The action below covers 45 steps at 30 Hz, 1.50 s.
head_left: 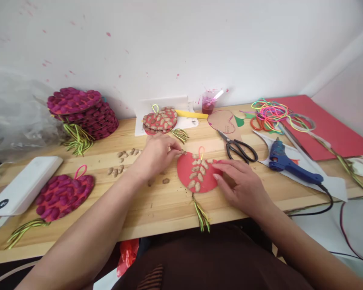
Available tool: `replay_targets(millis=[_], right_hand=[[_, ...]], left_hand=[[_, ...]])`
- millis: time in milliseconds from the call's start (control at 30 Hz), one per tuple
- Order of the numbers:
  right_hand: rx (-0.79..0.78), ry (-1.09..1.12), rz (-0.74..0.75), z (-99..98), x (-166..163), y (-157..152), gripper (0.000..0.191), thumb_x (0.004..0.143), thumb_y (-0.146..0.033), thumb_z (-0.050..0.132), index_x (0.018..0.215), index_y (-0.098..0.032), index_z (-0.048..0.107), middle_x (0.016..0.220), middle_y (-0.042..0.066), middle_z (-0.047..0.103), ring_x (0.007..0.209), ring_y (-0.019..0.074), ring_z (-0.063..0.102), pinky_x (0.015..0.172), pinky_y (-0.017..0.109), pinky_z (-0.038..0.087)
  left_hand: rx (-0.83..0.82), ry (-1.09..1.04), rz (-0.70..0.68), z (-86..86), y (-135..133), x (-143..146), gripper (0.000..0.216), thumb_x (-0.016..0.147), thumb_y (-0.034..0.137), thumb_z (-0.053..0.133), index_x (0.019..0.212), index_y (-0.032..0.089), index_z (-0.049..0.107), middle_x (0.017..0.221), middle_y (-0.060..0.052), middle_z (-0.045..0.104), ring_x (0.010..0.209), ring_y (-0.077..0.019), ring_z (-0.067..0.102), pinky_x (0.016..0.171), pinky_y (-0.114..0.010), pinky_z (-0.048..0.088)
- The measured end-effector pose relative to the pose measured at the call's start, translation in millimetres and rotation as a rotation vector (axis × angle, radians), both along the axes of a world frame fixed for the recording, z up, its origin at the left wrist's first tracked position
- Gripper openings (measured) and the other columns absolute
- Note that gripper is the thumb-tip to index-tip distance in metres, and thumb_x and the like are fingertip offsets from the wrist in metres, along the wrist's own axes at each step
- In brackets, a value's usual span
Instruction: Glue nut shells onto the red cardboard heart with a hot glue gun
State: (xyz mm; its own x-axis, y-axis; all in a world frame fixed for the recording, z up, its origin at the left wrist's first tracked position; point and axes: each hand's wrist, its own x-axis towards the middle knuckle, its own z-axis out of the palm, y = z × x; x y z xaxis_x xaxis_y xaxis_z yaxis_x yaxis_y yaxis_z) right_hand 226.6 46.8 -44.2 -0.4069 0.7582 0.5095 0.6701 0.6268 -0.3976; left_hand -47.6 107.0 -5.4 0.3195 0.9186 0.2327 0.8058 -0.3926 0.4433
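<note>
Red card (184, 170) with peanuts (201, 170) on it, between the hands. Left hand (160, 154): thumb and finger pinching a peanut (183, 152) at card's upper-left edge. Right hand (242, 186): loosely spread, fingertips on right edge. Loose nuts (115, 172) left of left hand; scissors (229, 140) beyond right hand, glue gun (292, 167) right of it.

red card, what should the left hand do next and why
Probably set the peanut at the tips of the left hand onto the left side of the red card: that side shows bare red, while rows of peanuts run down the middle and the right hand rests at the right edge.
</note>
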Motion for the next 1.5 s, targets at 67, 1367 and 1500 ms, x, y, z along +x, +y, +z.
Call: replay_targets(millis=[67,1367,1500], right_hand=[[-0.009,0.013,0.009,0.8,-0.2,-0.5,0.023,0.093,-0.020,0.063,0.115,-0.021,0.069,0.117,0.010,0.075,0.110,0.0241,0.068,0.100,0.042,0.054],[-0.422,0.344,0.045,56.2,-80.7,37.0,0.009,0.084,-0.026,0.070,0.090,-0.020,0.074,0.088,0.002,0.079,0.076,0.0162,0.070,0.073,0.031,0.053],[-0.506,0.363,0.045,54.2,-80.3,40.1,0.011,0.083,-0.029,0.070,0.085,-0.019,0.074,0.079,0.000,0.075,0.065,0.0128,0.063,0.062,0.027,0.047]], left_hand=[[-0.001,0.031,-0.048,-1.1,1.2,11.6,0.009,0.085,0.016,0.069,0.081,0.022,0.074,0.088,-0.003,0.077,0.090,-0.0238,0.067,0.087,-0.039,0.048],[-0.624,-0.688,-0.192,31.1,-4.8,-16.4,0.014,0.080,0.033,0.079,0.086,0.020,0.077,0.085,0.000,0.075,0.077,-0.0121,0.066,0.075,-0.024,0.051],[-0.650,-0.743,-0.177,31.3,-5.2,-19.6,0.017,0.077,0.033,0.082,0.087,0.020,0.077,0.085,0.000,0.076,0.077,-0.0125,0.066,0.074,-0.024,0.050]])
